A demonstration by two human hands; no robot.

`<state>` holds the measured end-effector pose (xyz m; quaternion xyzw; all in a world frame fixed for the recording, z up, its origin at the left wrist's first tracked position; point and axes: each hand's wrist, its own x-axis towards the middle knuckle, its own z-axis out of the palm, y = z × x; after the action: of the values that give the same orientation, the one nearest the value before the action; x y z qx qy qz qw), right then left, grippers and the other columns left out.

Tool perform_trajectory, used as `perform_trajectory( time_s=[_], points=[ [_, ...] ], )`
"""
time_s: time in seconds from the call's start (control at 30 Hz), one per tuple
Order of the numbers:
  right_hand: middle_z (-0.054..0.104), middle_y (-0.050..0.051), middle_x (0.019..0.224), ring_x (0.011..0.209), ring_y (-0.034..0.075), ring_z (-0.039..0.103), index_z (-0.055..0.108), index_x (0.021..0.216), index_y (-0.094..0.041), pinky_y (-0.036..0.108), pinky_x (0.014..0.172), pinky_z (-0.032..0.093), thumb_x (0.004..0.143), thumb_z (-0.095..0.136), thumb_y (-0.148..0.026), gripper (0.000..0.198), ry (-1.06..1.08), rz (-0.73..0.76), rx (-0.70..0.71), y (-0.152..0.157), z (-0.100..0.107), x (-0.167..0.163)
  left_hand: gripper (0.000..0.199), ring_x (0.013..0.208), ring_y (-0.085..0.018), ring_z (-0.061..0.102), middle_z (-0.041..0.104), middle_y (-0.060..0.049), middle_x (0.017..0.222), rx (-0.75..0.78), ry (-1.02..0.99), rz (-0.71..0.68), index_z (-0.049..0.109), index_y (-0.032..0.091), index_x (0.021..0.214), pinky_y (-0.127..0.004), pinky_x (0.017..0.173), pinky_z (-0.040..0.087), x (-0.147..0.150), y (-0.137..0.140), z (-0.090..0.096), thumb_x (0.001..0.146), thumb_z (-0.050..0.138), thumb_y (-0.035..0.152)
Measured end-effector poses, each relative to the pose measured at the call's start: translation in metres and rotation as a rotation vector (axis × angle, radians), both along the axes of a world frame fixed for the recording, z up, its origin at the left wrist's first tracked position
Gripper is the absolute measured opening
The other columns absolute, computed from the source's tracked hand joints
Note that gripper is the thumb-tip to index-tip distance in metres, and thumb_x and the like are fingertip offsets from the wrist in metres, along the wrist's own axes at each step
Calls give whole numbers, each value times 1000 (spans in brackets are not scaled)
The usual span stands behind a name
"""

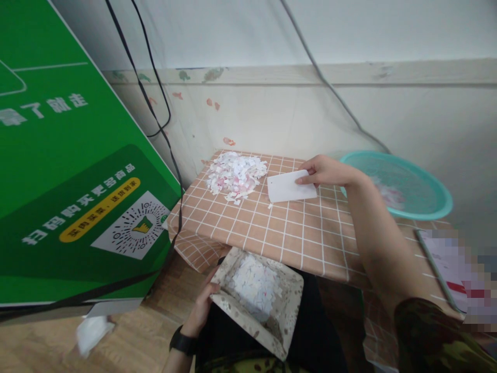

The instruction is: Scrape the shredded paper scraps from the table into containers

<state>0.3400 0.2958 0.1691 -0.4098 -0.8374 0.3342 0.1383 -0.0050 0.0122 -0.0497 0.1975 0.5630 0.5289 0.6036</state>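
Observation:
Between the thumb and fingers of my right hand point(322, 171) is a white card point(289, 187), held just over the checked tablecloth. A loose heap of small paper scraps point(236, 173), mostly white with some pink, lies to the card's left. My left hand point(205, 300) grips the left rim of a speckled, shallow square tray point(293, 311) at the table's front edge. White paper scraps point(254, 285) cover much of the tray's bottom. The fingers under the tray are hidden.
A turquoise mesh basket point(423, 204) with some scraps stands at the table's right. A large green printed panel point(77, 155) rises on the left, with black cables point(166, 140) hanging beside it. A white bag-like item point(93, 331) lies on the wooden floor.

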Motion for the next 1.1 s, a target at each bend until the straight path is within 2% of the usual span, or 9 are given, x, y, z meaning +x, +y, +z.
perform_trajectory(
  time_s=[0.13,0.3,0.43,0.53,0.6,0.7,0.9,1.0,1.1],
  points=[
    [66,2,67,57,14,57,73,84,-18,24,50,41,77,64,-40,25,-69,-1,100,-23,-5,-1,42,111,-36,59,73,-4,108,-6,-9,-14,69,23,106,-48,91,46,-1,0,-1,65,63,30],
    [68,1,67,56,13,58,72,92,-20,24,53,39,88,51,-31,24,-128,-172,380,-95,-29,-12,38,96,-31,65,74,-5,103,-4,-56,-24,68,19,103,-42,81,49,-4,-2,-3,68,63,32],
    [74,4,87,64,15,66,69,108,-19,25,61,45,92,46,-24,29,-120,-206,477,-145,-56,-27,26,72,-24,65,74,-4,80,-38,-82,-29,69,16,92,-36,69,51,-6,-2,-1,71,61,28],
    [73,6,103,81,18,70,68,112,-19,26,72,50,92,46,-21,30,-85,-181,516,-171,-68,-35,18,64,-21,62,70,-3,68,-35,-59,-2,69,15,79,-34,64,50,-5,-2,6,70,62,28],
    [72,5,107,86,18,70,66,114,-21,26,74,51,91,46,-18,31,-80,-130,521,-184,-70,-39,20,65,-20,62,71,-2,69,-20,-55,13,69,14,82,-34,64,50,-3,-1,11,70,61,28],
    [72,4,105,80,17,70,66,114,-22,26,71,52,91,46,-19,31,-63,-129,553,-193,-69,-41,24,65,-20,63,71,-3,73,-15,-62,34,69,13,85,-33,62,50,-2,0,17,69,62,29],
    [75,7,87,68,20,69,69,111,-19,27,62,49,92,48,-27,29,-133,-402,648,-166,-74,-46,21,58,-19,60,68,-3,64,-30,-76,44,67,12,78,-32,57,49,-4,2,23,67,63,30],
    [75,6,92,71,20,70,68,113,-20,28,64,50,92,47,-24,30,-177,-340,620,-159,-79,-50,23,58,-19,60,68,-3,65,-32,-69,34,67,12,80,-32,56,48,-6,4,27,67,63,31],
    [74,5,101,79,20,70,67,114,-20,29,70,51,91,47,-21,30,-137,-244,597,-172,-82,-54,27,57,-19,61,69,-3,65,-32,-71,50,68,12,83,-32,56,48,-7,4,33,65,64,31]
  ],
)
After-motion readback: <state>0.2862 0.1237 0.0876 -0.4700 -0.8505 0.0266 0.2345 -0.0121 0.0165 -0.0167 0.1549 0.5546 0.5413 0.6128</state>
